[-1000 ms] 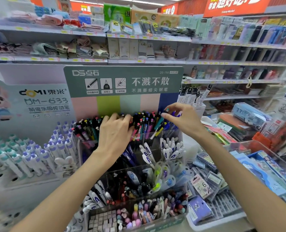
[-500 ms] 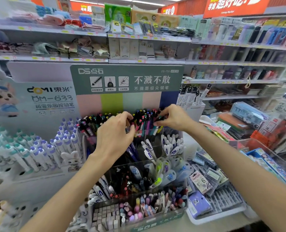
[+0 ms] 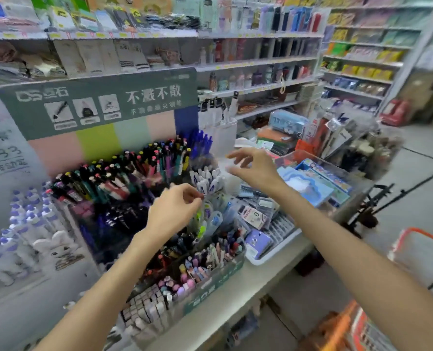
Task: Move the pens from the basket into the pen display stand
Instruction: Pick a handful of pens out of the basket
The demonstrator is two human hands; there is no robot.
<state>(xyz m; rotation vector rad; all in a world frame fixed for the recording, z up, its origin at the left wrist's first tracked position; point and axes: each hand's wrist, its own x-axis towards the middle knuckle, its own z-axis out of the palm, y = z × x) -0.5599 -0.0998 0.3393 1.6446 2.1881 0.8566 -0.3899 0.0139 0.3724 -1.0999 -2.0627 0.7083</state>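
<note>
The tiered pen display stand (image 3: pixel 144 224) sits on the counter under a grey-green sign, its top row packed with several colourful pens (image 3: pixel 139 168). My left hand (image 3: pixel 174 211) hovers just in front of the stand's middle tiers, fingers loosely curled, nothing visible in it. Further right, my right hand (image 3: pixel 253 168) is in the air beside the stand with fingers spread and holding nothing. An orange-rimmed basket (image 3: pixel 423 236) shows at the lower right, below the counter; its contents are blurred. The whole frame is motion-blurred.
White-capped pens (image 3: pixel 207 178) fill a clear tier by the stand's right side. A white tray of packaged refills (image 3: pixel 268 224) lies right of the stand. Boxed stationery (image 3: pixel 311 183) crowds the counter's right end. Another pen display (image 3: pixel 20 219) stands at left. Shelves line the back.
Both hands have pulled back from the top row of pens. The right hand moved right and opened. My view has swung right, bringing the orange basket into sight.
</note>
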